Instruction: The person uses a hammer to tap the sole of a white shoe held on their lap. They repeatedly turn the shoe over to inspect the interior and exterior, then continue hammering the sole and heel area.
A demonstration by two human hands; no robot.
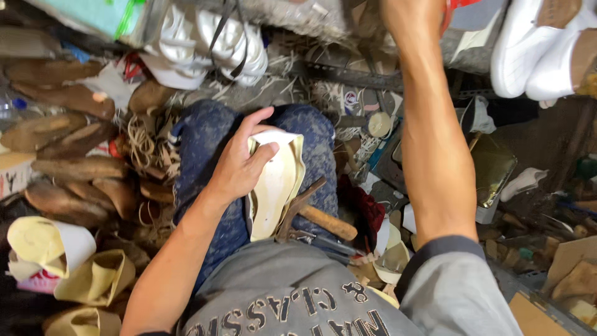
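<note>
**Left hand steadies a shoe piece on the lap**

The left hand [239, 163] presses down on a cream, sole-shaped shoe piece [277, 186] lying across the blue-jeaned lap [208, 140], fingers curled over its upper edge and holding it. Just beside it, a wooden-handled hammer [317, 214] rests against the thigh. The right arm [435, 137] stretches up and away; its hand runs out of view, so its grip cannot be told. Brown wooden shoe lasts [74, 168] lie heaped to the left.
</note>
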